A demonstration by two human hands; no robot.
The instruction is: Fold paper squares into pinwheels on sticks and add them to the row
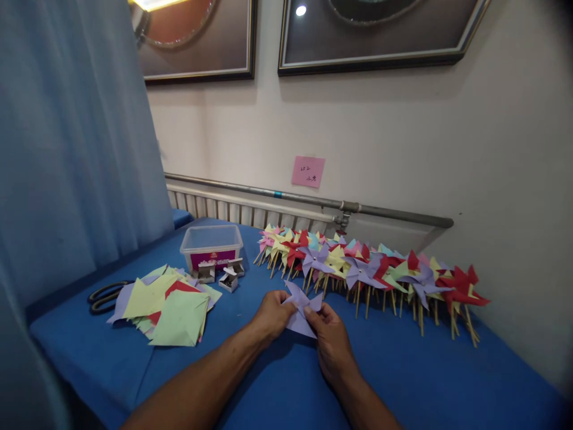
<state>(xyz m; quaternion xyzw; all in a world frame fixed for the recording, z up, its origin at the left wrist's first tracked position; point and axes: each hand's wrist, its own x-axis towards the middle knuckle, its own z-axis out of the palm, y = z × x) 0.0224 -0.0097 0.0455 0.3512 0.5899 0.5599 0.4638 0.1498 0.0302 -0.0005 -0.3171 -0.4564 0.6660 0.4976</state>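
A purple paper pinwheel [301, 324] is held between both hands above the blue tabletop, some of its points folded in toward the middle. My left hand [272, 313] pinches its left side, thumb on the centre. On the right side, my right hand [330, 334] grips the paper with the thumb on top and fingers behind. No stick shows on this pinwheel. Just beyond the hands lie many finished pinwheels [362, 272] in red, purple, yellow, pink, green and blue, on wooden sticks.
Left of the hands lies a pile of coloured paper squares [179, 316], with black-handled scissors [104, 297] partly under it. Small open boxes [228, 279] stand by a clear plastic tub [211, 240]. A radiator [246, 210] and pipe [398, 213] run along the wall; a curtain [76, 131] hangs left.
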